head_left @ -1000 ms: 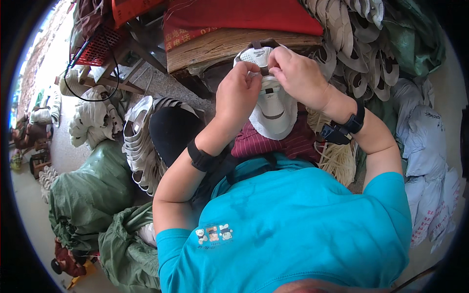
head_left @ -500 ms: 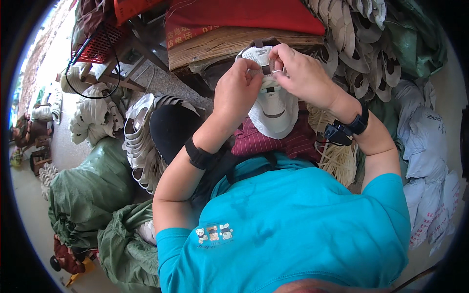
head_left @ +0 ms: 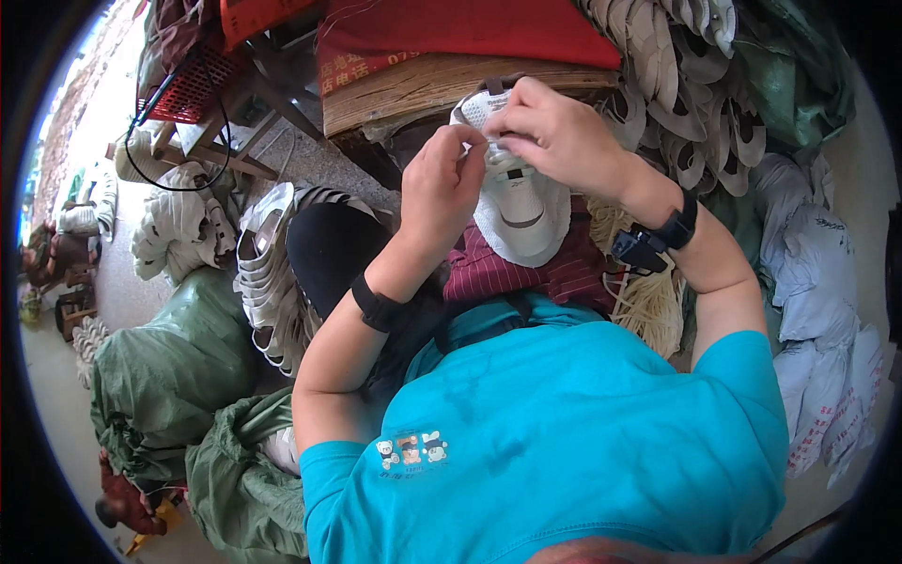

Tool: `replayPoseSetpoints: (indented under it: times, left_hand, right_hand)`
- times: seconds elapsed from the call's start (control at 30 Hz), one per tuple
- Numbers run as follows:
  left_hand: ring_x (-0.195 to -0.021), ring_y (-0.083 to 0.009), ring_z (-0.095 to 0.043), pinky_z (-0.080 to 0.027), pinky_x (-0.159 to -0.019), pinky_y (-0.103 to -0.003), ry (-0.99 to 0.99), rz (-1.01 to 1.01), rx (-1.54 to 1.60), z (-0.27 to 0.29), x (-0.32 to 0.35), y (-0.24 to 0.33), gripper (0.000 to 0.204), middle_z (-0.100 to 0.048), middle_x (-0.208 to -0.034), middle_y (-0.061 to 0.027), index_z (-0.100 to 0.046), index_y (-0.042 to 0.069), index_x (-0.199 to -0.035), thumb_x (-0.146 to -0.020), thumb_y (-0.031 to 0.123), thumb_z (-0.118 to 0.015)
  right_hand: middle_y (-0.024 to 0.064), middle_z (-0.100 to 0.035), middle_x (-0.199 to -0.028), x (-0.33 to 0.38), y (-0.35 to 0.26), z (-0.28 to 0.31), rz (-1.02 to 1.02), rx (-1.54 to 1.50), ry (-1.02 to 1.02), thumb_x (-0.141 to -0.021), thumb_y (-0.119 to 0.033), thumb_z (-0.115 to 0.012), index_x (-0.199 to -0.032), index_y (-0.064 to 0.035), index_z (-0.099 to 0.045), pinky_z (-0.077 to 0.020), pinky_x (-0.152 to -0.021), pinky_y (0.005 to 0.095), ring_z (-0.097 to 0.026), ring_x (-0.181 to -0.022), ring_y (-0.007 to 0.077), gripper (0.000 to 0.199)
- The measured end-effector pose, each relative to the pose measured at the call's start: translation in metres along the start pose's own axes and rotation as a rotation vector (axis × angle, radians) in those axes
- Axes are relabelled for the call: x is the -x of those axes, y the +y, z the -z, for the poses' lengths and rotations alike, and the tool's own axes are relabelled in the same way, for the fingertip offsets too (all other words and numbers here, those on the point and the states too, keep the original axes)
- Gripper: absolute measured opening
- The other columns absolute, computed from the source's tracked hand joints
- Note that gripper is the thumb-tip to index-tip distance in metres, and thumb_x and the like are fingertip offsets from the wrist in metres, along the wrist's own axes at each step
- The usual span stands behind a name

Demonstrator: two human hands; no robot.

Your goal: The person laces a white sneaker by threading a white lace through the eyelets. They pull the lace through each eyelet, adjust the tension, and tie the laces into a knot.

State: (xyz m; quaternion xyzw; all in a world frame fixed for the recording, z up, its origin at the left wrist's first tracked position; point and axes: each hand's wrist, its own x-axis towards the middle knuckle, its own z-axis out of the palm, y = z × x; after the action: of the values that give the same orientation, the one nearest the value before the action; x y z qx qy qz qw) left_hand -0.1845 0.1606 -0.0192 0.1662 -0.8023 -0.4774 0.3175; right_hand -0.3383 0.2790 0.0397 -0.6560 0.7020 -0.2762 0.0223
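A white shoe upper (head_left: pixel 522 231) with a brown collar lies over my lap, its toe toward me and its tongue end at the wooden bench edge. Above its lacing area, my left hand (head_left: pixel 440 183) is closed in a pinch at the left side. My right hand (head_left: pixel 564 137) reaches across from the right, thumb and forefinger pinched close to the left fingertips. A short bit of white shoelace (head_left: pixel 492 141) shows between the two hands; most of it is hidden by the fingers. Maroon striped cloth (head_left: pixel 526 282) lies under the upper.
Ahead stands a wooden bench (head_left: pixel 460 89) with a red cloth (head_left: pixel 470 33). Cream laces (head_left: pixel 648 315) hang in a bundle right of my lap. Stacked shoe uppers (head_left: pixel 268 273) are at left, more (head_left: pixel 672 103) at far right. Green sacks (head_left: pixel 178 348) and white sacks (head_left: pixel 817 273) flank me.
My right hand has moved left across the upper, bringing its fingertips to those of my left hand. My left hand has shifted slightly left and down.
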Motion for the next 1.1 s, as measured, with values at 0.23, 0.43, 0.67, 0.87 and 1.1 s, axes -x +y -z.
replayPoseSetpoints:
  times: [0.23,0.43,0.67,0.87,1.1]
  left_hand:
    - [-0.1,-0.0105,-0.059,-0.052,-0.083,-0.026,-0.132,-0.031,0.746,0.011,-0.001,-0.01,0.026,-0.059,-0.11,-0.0061,-0.054,0.001,-0.112,-0.09,0.002,-0.066]
    - [-0.096,-0.016,-0.065,-0.058,-0.086,-0.032,-0.028,0.496,0.962,0.01,0.01,0.017,0.03,-0.065,-0.102,-0.0115,-0.05,0.0,-0.121,-0.097,0.01,-0.065]
    - [-0.083,-0.0107,-0.062,-0.052,-0.064,-0.027,-0.124,0.465,0.597,0.017,0.002,0.012,0.006,-0.064,-0.089,-0.005,-0.062,0.001,-0.098,-0.094,0.004,-0.066]
    - [-0.072,-0.0236,-0.057,-0.047,-0.066,-0.037,-0.08,-0.092,-0.119,0.012,-0.01,0.011,0.01,-0.058,-0.075,-0.0066,-0.066,0.006,-0.077,-0.076,0.006,-0.075]
    - [-0.08,-0.0264,-0.058,-0.046,-0.073,-0.038,-0.13,-0.325,-0.413,0.005,-0.026,0.012,0.011,-0.058,-0.076,-0.0048,-0.063,0.01,-0.074,-0.073,0.01,-0.075]
  right_hand:
    - [0.0105,-0.06,-0.09,-0.031,-0.045,-0.003,0.36,-0.233,0.136,-0.079,-0.007,-0.068,-0.089,-0.0029,-0.066,-0.0522,-0.069,0.0366,-0.064,-0.079,0.027,0.011]
    - [0.0103,-0.063,-0.091,-0.026,-0.091,-0.04,0.677,-0.146,0.291,-0.073,-0.01,-0.066,-0.084,-0.0018,-0.065,-0.0521,-0.069,0.0357,-0.064,-0.08,0.0257,0.014]
    - [0.0092,-0.058,-0.082,-0.01,-0.087,-0.032,0.629,-0.26,0.1,-0.084,-0.008,-0.065,-0.087,-0.0013,-0.063,-0.0532,-0.061,0.0355,-0.063,-0.076,0.0254,0.007]
    - [0.0125,-0.059,-0.087,-0.004,-0.086,-0.031,0.611,-0.314,0.061,-0.076,-0.007,-0.062,-0.081,-0.0003,-0.062,-0.0554,-0.07,0.0388,-0.063,-0.085,0.028,0.009]
    - [0.0137,-0.061,-0.089,0.0,-0.081,-0.035,0.59,-0.361,0.094,-0.077,-0.007,-0.062,-0.084,-0.0007,-0.063,-0.0555,-0.066,0.0383,-0.064,-0.084,0.029,0.009]
